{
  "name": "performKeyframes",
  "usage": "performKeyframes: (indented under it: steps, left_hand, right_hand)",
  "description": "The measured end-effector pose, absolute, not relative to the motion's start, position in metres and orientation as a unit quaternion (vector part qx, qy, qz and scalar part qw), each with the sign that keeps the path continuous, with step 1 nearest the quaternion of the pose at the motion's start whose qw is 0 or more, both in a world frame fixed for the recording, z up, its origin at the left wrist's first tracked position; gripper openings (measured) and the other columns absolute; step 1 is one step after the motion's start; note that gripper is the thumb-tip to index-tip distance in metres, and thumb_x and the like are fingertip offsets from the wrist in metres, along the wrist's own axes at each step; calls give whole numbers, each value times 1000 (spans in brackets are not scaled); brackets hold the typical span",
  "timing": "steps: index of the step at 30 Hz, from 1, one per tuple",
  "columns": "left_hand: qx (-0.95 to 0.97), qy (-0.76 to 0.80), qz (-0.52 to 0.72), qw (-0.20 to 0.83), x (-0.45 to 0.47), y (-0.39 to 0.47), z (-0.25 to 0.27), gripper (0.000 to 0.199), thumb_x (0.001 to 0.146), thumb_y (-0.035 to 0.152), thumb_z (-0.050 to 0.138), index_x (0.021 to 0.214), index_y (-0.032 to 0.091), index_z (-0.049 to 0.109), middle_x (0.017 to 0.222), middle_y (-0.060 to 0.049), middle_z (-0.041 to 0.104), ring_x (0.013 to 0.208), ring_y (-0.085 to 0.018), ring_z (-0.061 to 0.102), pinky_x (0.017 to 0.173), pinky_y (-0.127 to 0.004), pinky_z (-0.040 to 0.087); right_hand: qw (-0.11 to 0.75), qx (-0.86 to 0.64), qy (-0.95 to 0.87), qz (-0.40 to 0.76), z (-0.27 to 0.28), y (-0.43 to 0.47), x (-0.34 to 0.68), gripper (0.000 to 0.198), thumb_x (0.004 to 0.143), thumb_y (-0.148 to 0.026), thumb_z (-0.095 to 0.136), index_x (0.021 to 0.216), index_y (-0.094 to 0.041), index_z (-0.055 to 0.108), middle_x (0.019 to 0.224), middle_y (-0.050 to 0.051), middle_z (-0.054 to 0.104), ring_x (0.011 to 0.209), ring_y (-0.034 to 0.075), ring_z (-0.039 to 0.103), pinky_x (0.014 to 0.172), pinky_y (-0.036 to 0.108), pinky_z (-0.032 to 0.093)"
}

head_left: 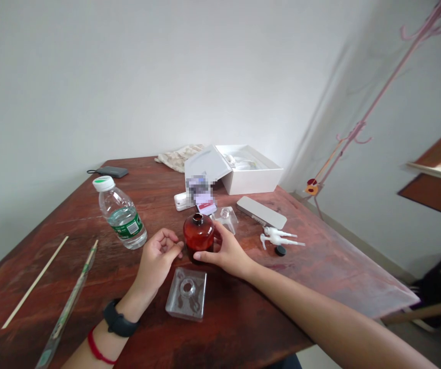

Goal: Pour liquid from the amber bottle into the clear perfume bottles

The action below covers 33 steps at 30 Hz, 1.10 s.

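Note:
My right hand (230, 253) is wrapped round the right side of a squat amber bottle (198, 233). The bottle is upright, its short neck uncapped, with something darker in its lower part. Just left of it is my left hand (161, 251), fingers loosely curled and thumb apart, with nothing visible in it. Nearer to me lies a clear square bottle (187, 294) with an open round neck. Another clear bottle (226, 218) is partly hidden behind my right hand. To the right are white pump heads (278, 237) and a small black cap (280, 250).
A water bottle (124, 218) with a white cap stands at left, beyond a bare wooden stick (36, 282) and wrapped chopsticks (72, 300). Behind are a phone (206, 206), a white case (181, 201), a grey case (262, 212), an opened white box (253, 179) and a cloth (176, 156).

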State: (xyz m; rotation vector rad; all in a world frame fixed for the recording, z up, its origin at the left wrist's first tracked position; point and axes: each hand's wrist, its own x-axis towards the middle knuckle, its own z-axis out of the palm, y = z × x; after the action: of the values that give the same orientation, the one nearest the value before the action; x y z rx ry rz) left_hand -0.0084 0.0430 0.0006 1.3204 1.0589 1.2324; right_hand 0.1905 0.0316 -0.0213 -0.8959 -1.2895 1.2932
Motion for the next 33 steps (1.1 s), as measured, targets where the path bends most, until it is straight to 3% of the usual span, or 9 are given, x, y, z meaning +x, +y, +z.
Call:
performKeyframes:
  steps: [4, 9, 16, 33]
  left_hand:
    - [524, 432, 515, 523, -7, 42, 0, 20, 69, 24, 75, 83, 21, 61, 58, 7, 59, 68, -22, 72, 69, -29, 52]
    - [526, 429, 533, 505, -10, 45, -2, 17, 67, 17, 67, 82, 20, 61, 59, 5, 65, 69, -21, 73, 72, -28, 52]
    - [571, 410, 495, 512, -10, 42, -4, 15, 61, 14, 57, 74, 21, 59, 66, -1, 73, 67, -20, 66, 66, -26, 49]
    - [632, 418, 471, 452, -11, 38, -4, 8, 66, 17, 56, 71, 22, 58, 60, 0, 69, 57, -19, 59, 58, -25, 43]
  right_hand:
    - [526, -372, -543, 539, -21, 32, 191, 94, 59, -38, 102, 138, -24, 54, 134, 13, 71, 124, 34, 72, 108, 51, 59]
    - [517, -384, -549, 533, -21, 32, 191, 92, 60, -37, 102, 138, -24, 54, 134, 13, 70, 123, 34, 72, 107, 50, 59]
    - [519, -380, -553, 530, -21, 32, 192, 93, 59, -38, 102, 137, -23, 55, 132, 12, 71, 121, 33, 73, 107, 51, 59]
    - [517, -381, -552, 532, -19, 31, 192, 88, 60, -38, 101, 134, -23, 55, 133, 12, 71, 122, 33, 73, 108, 50, 59]
